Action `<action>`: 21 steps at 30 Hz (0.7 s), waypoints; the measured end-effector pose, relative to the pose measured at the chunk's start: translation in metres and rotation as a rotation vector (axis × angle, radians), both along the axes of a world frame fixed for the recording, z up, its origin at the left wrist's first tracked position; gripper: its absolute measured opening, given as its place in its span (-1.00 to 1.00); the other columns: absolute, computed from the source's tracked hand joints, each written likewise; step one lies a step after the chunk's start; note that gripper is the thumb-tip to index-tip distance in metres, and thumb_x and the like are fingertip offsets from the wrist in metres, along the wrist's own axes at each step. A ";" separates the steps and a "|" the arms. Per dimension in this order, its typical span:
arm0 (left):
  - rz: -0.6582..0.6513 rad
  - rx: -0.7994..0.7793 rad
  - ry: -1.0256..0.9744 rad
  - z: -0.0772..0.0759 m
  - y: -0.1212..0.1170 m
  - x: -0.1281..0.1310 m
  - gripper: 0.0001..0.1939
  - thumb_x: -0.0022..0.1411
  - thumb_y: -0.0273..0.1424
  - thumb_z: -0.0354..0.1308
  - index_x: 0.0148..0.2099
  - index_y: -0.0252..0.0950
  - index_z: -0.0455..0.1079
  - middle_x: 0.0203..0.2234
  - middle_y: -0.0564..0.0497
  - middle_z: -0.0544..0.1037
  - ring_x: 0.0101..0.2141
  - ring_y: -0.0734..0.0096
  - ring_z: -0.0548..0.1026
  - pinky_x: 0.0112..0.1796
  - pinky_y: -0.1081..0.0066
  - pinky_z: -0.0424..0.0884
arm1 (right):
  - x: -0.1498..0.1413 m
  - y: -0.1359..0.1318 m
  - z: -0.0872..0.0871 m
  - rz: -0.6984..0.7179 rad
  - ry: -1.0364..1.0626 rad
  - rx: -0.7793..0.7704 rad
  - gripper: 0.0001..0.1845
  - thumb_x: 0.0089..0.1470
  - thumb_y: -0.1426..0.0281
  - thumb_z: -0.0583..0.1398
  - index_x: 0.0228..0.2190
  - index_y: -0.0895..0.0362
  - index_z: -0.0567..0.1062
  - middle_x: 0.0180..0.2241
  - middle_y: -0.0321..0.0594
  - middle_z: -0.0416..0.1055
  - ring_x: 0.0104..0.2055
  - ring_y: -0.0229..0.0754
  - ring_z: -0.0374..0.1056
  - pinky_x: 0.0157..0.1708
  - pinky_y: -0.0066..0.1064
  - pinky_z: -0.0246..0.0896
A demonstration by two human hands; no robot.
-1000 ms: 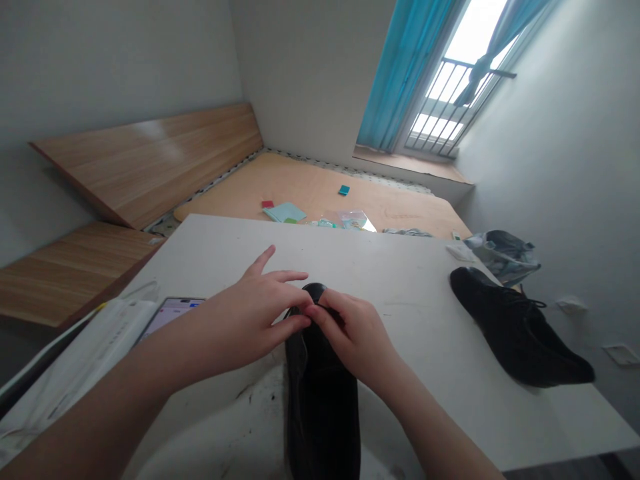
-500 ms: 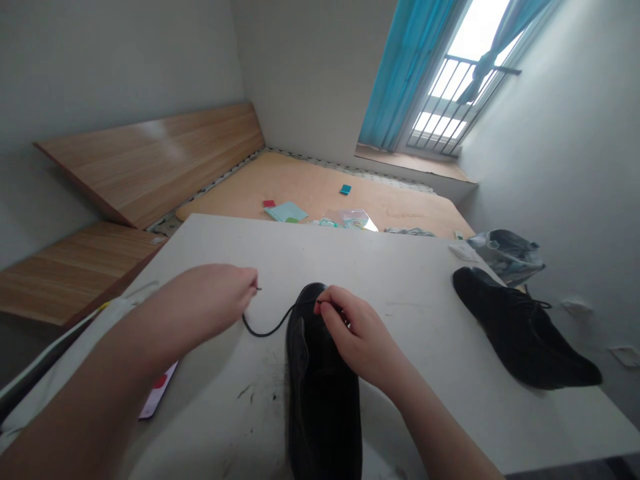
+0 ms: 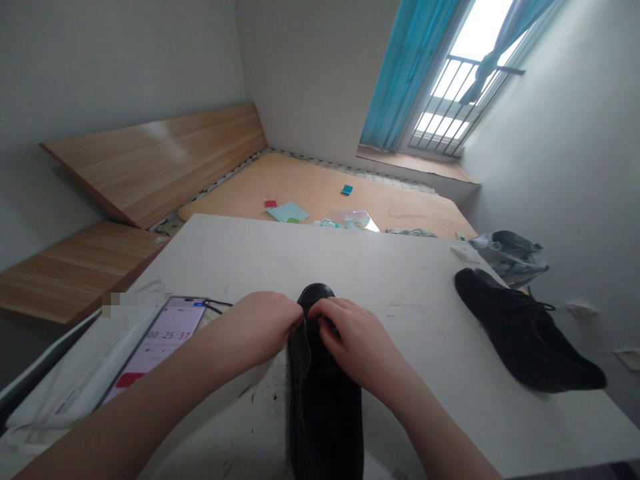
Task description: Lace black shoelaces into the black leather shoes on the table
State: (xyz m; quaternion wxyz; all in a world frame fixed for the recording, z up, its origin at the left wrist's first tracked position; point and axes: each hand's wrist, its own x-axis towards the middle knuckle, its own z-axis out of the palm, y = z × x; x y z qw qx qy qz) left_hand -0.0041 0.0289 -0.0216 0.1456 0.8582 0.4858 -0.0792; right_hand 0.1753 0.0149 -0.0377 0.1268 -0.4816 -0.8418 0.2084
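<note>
A black shoe [image 3: 327, 407] lies toe away from me on the white table, and both my hands meet over its lacing area. My left hand [image 3: 270, 323] is closed at the left eyelet edge, its fingertips partly hidden against the shoe. A black shoelace [image 3: 215, 305] trails out to the left behind that hand, which appears to grip it. My right hand [image 3: 350, 333] has its fingers curled in a pinch over the front of the shoe opening; what lies between them is hidden. At the right, a second black shoe [image 3: 525, 333] sits with its lace tied.
A phone [image 3: 160, 340] showing a timer lies at the left of the white table [image 3: 410, 280], partly behind my left forearm. A clear plastic bag [image 3: 515, 257] stands past the right edge. Behind the table, a bed [image 3: 310, 177] holds a light-green folded item [image 3: 289, 212] and small packets.
My left hand has moved right, from beside the shoe onto its eyelet edge. The lace's curve beside the shoe no longer shows, and more of the phone is visible. My right hand stays near the shoe.
</note>
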 end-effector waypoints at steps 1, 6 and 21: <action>0.002 0.004 -0.009 -0.001 0.000 0.001 -0.78 0.24 -0.48 0.02 -0.37 -0.25 0.48 -0.45 -0.11 0.61 -0.42 0.13 0.56 -0.45 0.36 0.30 | 0.000 0.000 0.000 -0.004 -0.021 0.007 -0.77 0.14 0.58 0.14 -0.23 0.11 0.54 -0.25 -0.22 0.52 -0.18 -0.12 0.42 -0.22 -0.33 0.21; 0.004 0.015 -0.061 -0.006 0.000 0.003 -0.86 0.26 -0.50 0.02 -0.16 -0.27 0.38 -0.44 -0.07 0.59 -0.43 0.15 0.55 -0.45 0.37 0.29 | -0.004 0.001 -0.003 0.038 -0.140 0.065 -0.86 0.15 0.44 0.20 -0.26 0.09 0.58 -0.29 -0.20 0.49 -0.17 -0.06 0.39 -0.26 -0.30 0.19; 0.015 0.130 -0.439 0.017 -0.001 0.006 -0.67 0.43 -0.31 -0.15 -0.25 -0.25 0.41 -0.35 -0.01 0.54 -0.31 0.26 0.47 -0.29 0.34 0.30 | 0.006 0.007 0.002 -0.194 0.698 -0.041 -0.89 0.16 0.39 0.15 -0.33 0.11 0.49 -0.45 -0.30 0.46 -0.41 -0.24 0.36 -0.42 -0.43 0.21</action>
